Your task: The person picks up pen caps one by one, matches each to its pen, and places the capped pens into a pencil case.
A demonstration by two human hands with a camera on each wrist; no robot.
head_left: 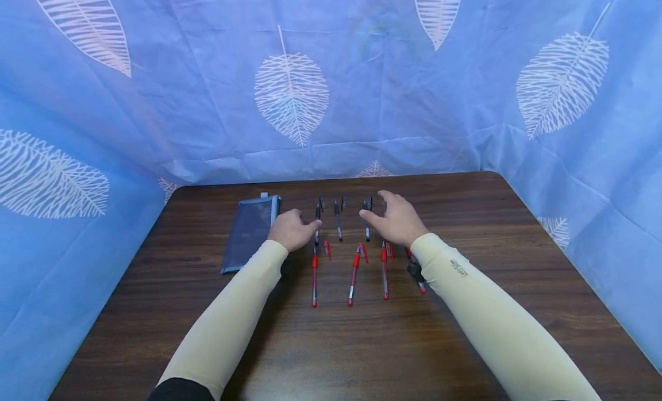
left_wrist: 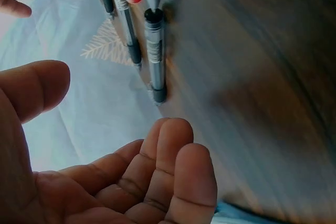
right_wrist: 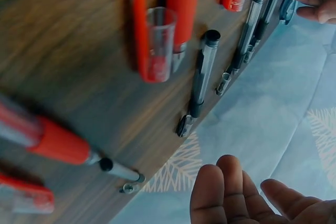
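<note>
Over the table my left hand [head_left: 293, 230] is held with its fingers apart from the thumb, close to the leftmost black pen [head_left: 318, 231]. My right hand [head_left: 397, 218] hovers beside another black pen [head_left: 368, 228], thumb and fingers spread, with nothing in its palm. Between them lies a third black pen [head_left: 338, 222], its small cap [head_left: 344, 203] beside its tip. Nearer me is a row of uncapped red pens [head_left: 314, 277], with red caps [head_left: 327, 250] by their tips. In the right wrist view, a further black pen [right_wrist: 122, 170] shows, hidden in the head view.
A blue zippered mesh pouch [head_left: 247, 231] lies flat left of the pens, partly behind my left hand. One red pen [head_left: 421, 287] is half covered by my right wrist. Blue leaf-print cloth [head_left: 351, 102] hangs behind the dark wooden table [head_left: 331, 355] and along its sides.
</note>
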